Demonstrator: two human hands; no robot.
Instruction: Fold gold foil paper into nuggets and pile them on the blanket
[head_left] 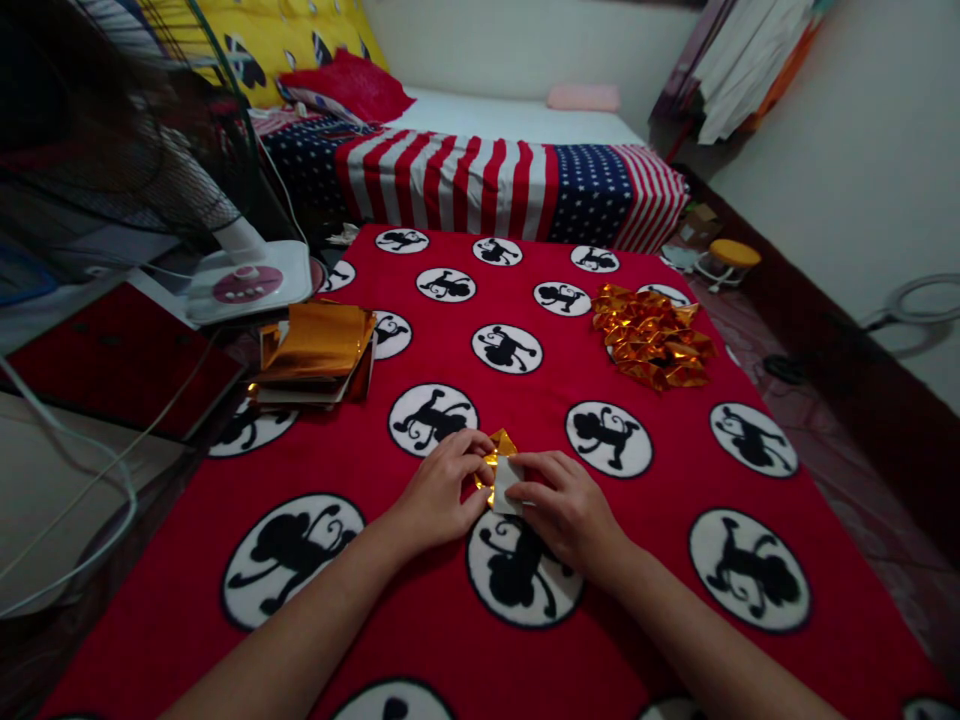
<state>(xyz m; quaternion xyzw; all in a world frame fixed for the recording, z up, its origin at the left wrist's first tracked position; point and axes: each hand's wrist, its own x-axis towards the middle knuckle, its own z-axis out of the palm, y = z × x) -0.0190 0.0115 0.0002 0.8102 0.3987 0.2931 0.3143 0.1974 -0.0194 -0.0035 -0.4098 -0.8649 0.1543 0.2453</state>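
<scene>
Between my two hands is a small sheet of gold foil paper (502,441), partly folded, its pale backing turned up on the right side. My left hand (448,487) pinches the shiny left part of it. With fingers bent over the pale flap, my right hand (568,502) grips the other side. Both hands are low over a red blanket (525,405) printed with black monkeys in white circles. A stack of gold foil sheets (319,340) lies at the blanket's left edge. On the far right sits a heap of folded gold foil pieces (652,335).
A fan (247,275) stands at the left beside a dark red board (112,350) and loose white cables (124,470). Beyond the blanket is a bed with a stars-and-stripes cover (465,180). A yellow-topped stool (731,255) stands on the floor at right.
</scene>
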